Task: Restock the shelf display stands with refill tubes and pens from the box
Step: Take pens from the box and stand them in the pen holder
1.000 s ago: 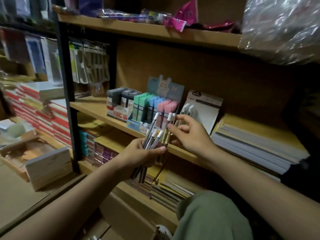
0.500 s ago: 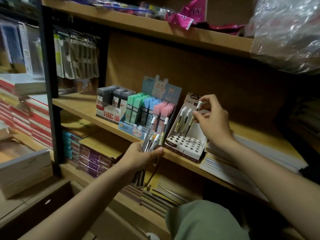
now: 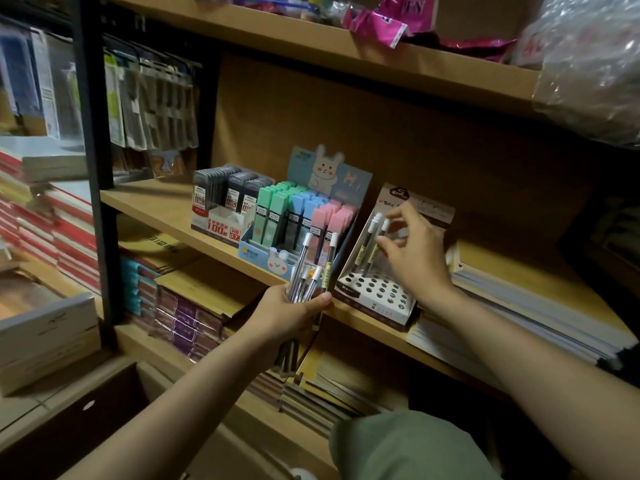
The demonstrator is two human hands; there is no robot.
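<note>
my left hand (image 3: 294,306) sits at about six o'clock from the pastel refill stand (image 3: 304,220), fingers and thumb curled round a small bunch of pens (image 3: 311,271), their white caps fanning up toward twelve. my right hand (image 3: 412,251) is over at three o'clock from that bunch, up against the white pen stand (image 3: 377,292) with its rows of round holes; the fingertips are near the upper part of the two pens standing in the back row (image 3: 370,244), fingers loosely bent, and i cannot tell for certain whether they pinch one of them or only touch it, so i would call it a light steadying contact at most. most of the holes toward six o'clock of those standing pens look unfilled, so i judge the restocking of this stand to be only begun. the pens look slim, stiff and light, smooth plastic that could slide through a loose grip, so the bunch wants a snug wrap round the middle of the barrels, as my left hand has it. for seating one, i would take it between thumb and forefinger high on the barrel, just under the cap, so the tip can be steered straight down into a hole; too tilted and it may catch the rim or nudge the light cardboard stand on the wooden shelf (image 3: 156,206). the grey refill boxes (image 3: 225,192) stand at nine o'clock from the pastel ones, and they look full.
</note>
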